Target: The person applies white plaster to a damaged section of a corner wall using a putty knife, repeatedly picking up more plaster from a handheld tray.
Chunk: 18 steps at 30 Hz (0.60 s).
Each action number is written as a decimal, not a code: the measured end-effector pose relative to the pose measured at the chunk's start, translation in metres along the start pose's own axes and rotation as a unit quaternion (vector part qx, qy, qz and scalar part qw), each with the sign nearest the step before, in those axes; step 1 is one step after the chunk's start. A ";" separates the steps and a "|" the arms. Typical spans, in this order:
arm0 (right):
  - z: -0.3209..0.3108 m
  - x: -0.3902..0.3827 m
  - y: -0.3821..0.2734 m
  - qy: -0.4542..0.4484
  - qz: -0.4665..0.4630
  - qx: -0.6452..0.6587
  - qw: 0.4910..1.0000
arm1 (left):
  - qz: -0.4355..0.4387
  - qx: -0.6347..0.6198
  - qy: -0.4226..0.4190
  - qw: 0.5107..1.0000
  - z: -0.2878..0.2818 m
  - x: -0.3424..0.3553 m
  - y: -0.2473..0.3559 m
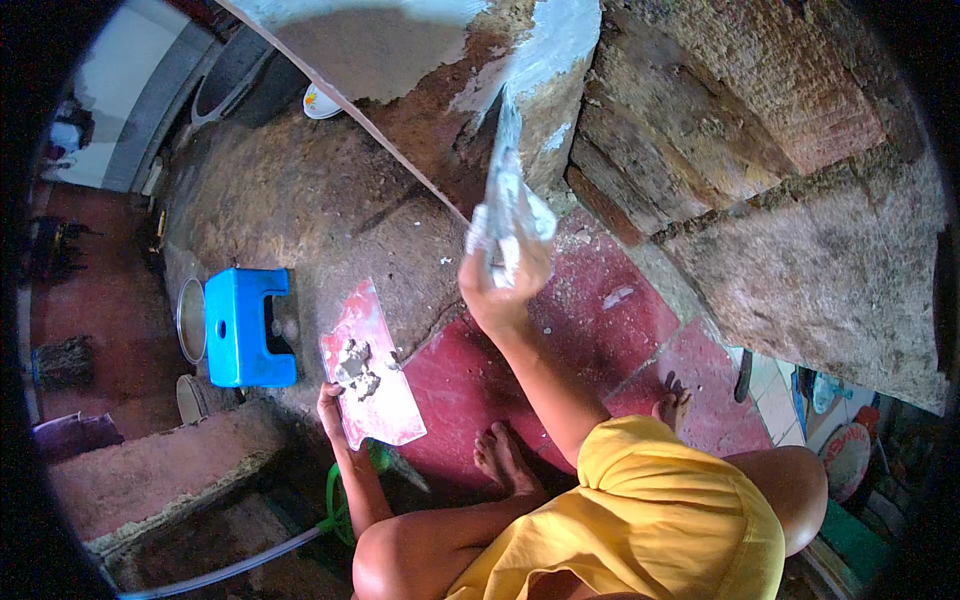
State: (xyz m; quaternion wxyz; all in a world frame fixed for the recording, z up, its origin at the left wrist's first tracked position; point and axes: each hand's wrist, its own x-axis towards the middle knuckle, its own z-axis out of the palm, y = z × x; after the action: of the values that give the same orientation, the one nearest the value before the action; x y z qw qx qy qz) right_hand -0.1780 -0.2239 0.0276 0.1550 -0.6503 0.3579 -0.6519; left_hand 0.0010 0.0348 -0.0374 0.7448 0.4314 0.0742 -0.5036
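Observation:
My left hand [331, 408] grips the edge of a flat, angular pinkish-white board [390, 412], held low in front of my left knee. On the board sits a lump of wet grey mortar [355, 372]. Raised ahead of me, my right hand [506, 285] is closed around the whitish, smeared handle end of a trowel [506, 165]; motion blurs it, so its exact shape is unclear. Its narrow tip points up at the wall corner, by a patch of pale wet plaster [555, 50]. Whether the tip touches the wall I cannot tell.
Left of the board stands a blue plastic stool [228, 325]. Rough wooden planks [690, 130] rise at the right. My bare feet rest on red flooring [450, 390]. A green round-framed object [338, 500] and a pale hose [235, 570] lie near my left knee.

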 end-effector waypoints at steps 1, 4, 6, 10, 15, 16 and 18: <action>-0.005 0.000 -0.002 0.018 0.022 0.000 1.000 | -0.003 -0.005 0.003 1.000 0.000 -0.001 0.001; -0.017 0.006 0.004 0.114 0.021 -0.004 0.993 | -0.012 -0.014 0.001 1.000 0.013 -0.002 -0.002; -0.018 0.006 0.013 0.101 0.063 -0.093 0.988 | -0.009 -0.008 0.004 1.000 0.011 -0.004 -0.001; -0.007 0.019 0.020 0.133 0.094 -0.081 0.983 | -0.006 0.016 0.013 1.000 0.004 -0.001 0.000; -0.006 0.034 0.017 0.106 0.115 0.037 0.987 | 0.011 0.033 -0.010 0.999 0.001 -0.003 0.002; -0.006 0.036 0.017 0.105 0.111 0.038 0.988 | 0.009 0.030 -0.010 0.999 0.002 -0.003 0.001; -0.006 0.037 0.016 0.097 0.108 0.043 0.988 | 0.007 0.028 -0.008 1.000 0.003 -0.003 0.002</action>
State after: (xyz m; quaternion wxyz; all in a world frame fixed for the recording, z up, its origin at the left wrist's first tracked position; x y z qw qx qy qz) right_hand -0.1920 -0.2580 0.0450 0.2174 -0.5345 0.4108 -0.7059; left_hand -0.0002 0.0354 -0.0331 0.7365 0.4486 0.0506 -0.5037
